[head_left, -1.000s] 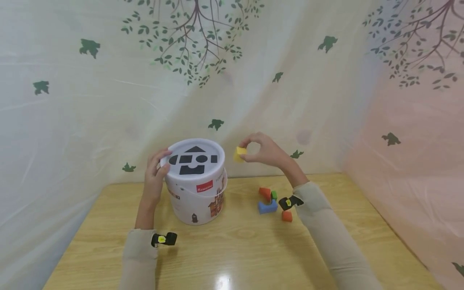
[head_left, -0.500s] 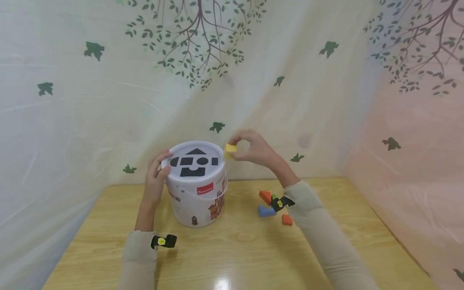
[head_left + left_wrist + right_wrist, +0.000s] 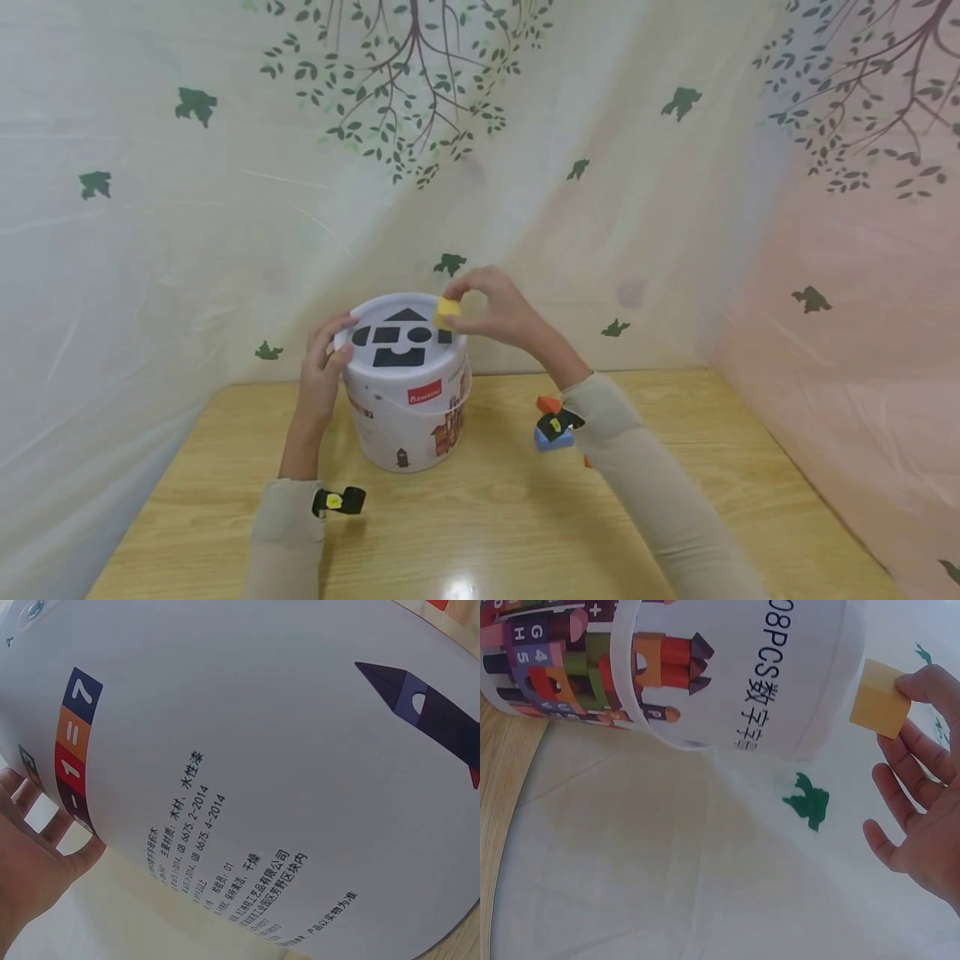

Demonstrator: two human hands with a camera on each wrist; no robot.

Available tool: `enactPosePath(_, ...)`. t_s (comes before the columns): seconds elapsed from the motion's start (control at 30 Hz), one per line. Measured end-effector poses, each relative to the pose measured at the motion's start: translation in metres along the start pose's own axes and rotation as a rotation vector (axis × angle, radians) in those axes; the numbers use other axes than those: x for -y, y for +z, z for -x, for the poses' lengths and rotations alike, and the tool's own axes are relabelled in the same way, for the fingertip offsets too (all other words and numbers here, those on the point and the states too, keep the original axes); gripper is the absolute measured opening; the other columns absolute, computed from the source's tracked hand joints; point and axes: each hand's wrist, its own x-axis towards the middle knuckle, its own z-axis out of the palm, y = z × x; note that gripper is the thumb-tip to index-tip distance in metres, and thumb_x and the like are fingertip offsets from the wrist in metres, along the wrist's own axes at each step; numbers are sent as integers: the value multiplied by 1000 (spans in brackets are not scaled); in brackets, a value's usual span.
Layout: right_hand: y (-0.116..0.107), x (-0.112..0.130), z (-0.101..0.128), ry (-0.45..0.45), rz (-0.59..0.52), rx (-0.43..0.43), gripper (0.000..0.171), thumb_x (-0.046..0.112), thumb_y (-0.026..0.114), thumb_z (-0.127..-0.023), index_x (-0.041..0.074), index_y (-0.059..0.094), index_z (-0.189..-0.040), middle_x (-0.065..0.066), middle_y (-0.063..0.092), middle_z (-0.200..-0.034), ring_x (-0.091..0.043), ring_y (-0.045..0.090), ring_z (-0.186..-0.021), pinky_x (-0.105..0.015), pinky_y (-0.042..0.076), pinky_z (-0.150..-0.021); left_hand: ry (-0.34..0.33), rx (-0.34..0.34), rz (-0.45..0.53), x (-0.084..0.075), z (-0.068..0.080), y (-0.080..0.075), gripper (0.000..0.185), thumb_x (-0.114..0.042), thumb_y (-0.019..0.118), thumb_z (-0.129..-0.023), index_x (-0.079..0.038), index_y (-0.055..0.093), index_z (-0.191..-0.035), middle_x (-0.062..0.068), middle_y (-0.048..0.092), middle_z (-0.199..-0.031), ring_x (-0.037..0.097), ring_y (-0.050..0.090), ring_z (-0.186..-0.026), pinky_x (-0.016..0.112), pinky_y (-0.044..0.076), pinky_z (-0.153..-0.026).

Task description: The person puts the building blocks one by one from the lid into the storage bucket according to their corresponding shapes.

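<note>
A white lidded bucket (image 3: 401, 433) stands on the table. Dark shaped holes, among them a triangle, a circle and rectangles, mark its lid (image 3: 360, 357). At the bucket's left my left hand (image 3: 322, 358) grips the rim, thumb and fingers curled on it; in the left wrist view the hand (image 3: 37, 859) lies along the printed wall. My right hand (image 3: 498, 308) pinches a yellow block (image 3: 447, 310) between thumb and index finger over the lid's right edge. The right wrist view shows the block (image 3: 880, 699) beside the lid, the other fingers loosely bent.
Right of the bucket a blue block (image 3: 553, 440) with a notch and a red block (image 3: 548, 404) lie on the wooden table (image 3: 465, 517). The right sleeve partly hides another red piece (image 3: 588, 461). A leaf-printed cloth (image 3: 225, 250) hangs behind.
My right hand has carried the yellow block leftward, from beside the bucket to over the lid's right edge. The left hand keeps its hold on the rim. The sleeve now covers the green block.
</note>
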Motion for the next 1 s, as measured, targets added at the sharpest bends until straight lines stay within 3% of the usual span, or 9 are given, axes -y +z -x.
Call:
enactPosePath(0.2,11,8,-7,-37,-4,-7,34,22,81,-85,6,72,-114,-6,70,-106,-27,56,-112,-47,46,-103,-3,1,-5,-1,0,1,45,-24,47,-103,-12,52,-146,2,32,-159,24,27,-148,64,24,-122)
enactPosePath(0.43,26,15,-14,-60,21,-20,34,21,80,-86,5,72,-114,-8,71,-109,-29,57,-113,-42,47,-101,-4,-6,-17,-1,0,0,46,-23,47,-103,-11,51,-146,4,32,-159,26,27,-149,64,22,-123)
enactPosePath(0.73,47,25,-18,-7,74,-9,36,25,79,-88,10,70,-120,-3,68,-114,-19,52,-118,-43,45,-108,-20,-6,-16,-1,2,0,46,-23,46,-103,-10,51,-147,4,31,-160,27,26,-149,64,22,-123)
enactPosePath(1.0,58,31,-23,-51,130,-15,37,26,79,-89,9,68,-120,-5,68,-115,-20,52,-117,-42,44,-107,-18,-2,-30,-4,4,1,47,-26,46,-104,-11,49,-148,6,29,-161,29,25,-150,67,22,-122)
